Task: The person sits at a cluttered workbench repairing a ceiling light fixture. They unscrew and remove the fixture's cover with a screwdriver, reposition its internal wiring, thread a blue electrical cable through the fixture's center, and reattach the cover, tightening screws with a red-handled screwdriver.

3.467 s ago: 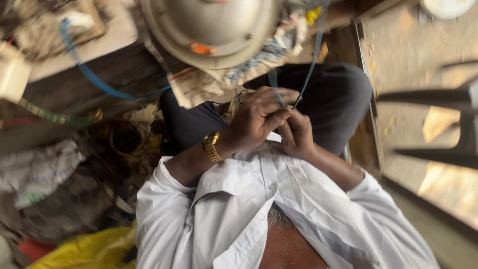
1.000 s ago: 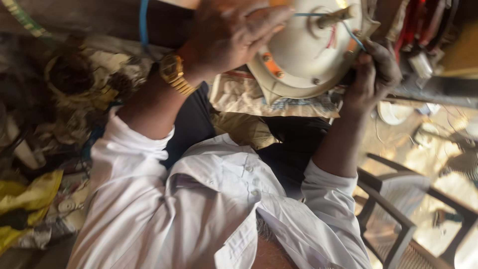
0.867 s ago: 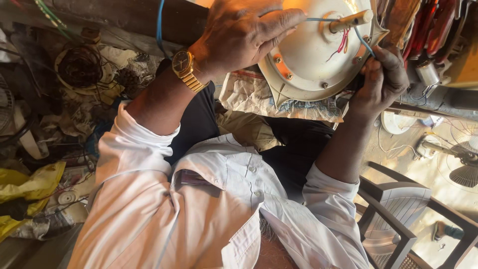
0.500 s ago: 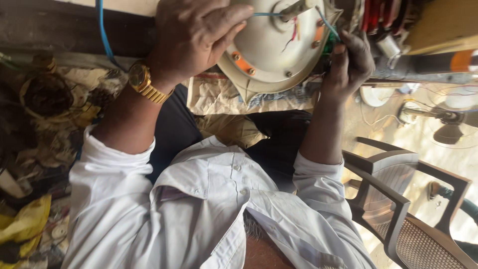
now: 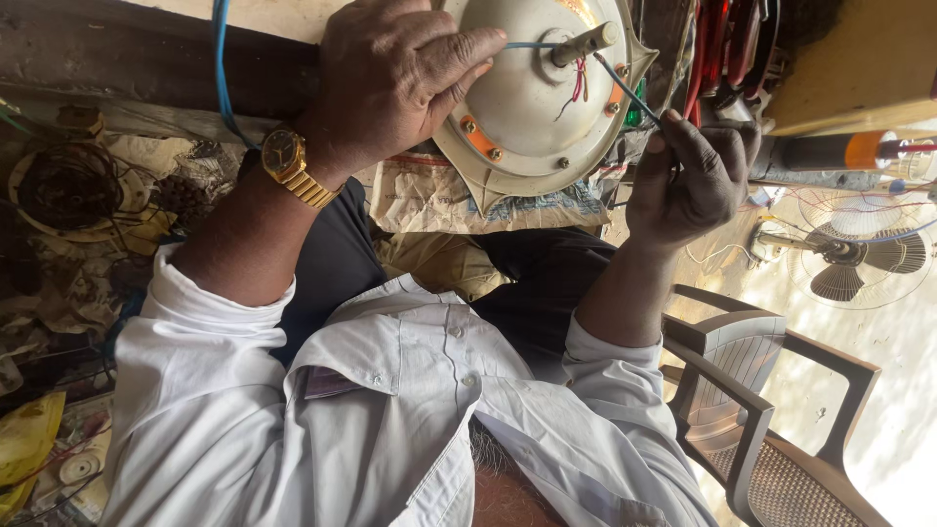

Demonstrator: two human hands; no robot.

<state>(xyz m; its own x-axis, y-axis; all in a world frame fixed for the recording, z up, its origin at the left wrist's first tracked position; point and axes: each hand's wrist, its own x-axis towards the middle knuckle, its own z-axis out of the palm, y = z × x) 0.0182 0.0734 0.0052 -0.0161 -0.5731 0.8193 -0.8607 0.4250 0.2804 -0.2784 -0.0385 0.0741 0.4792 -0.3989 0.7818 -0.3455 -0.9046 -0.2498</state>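
Crumpled printed sack (image 5: 459,200) (cream, blue band) under the motor housing (image 5: 532,107).

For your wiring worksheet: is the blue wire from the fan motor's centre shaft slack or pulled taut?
Taut. The blue wire runs straight from the shaft to the pinching right hand, without sag.

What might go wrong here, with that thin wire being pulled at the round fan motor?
The right hand pinches a thin blue wire stretched taut from the shaft; a hard tug might snap it or strip it. The motor housing rests tilted on crumpled paper, steadied only by the left hand, so it may slip.
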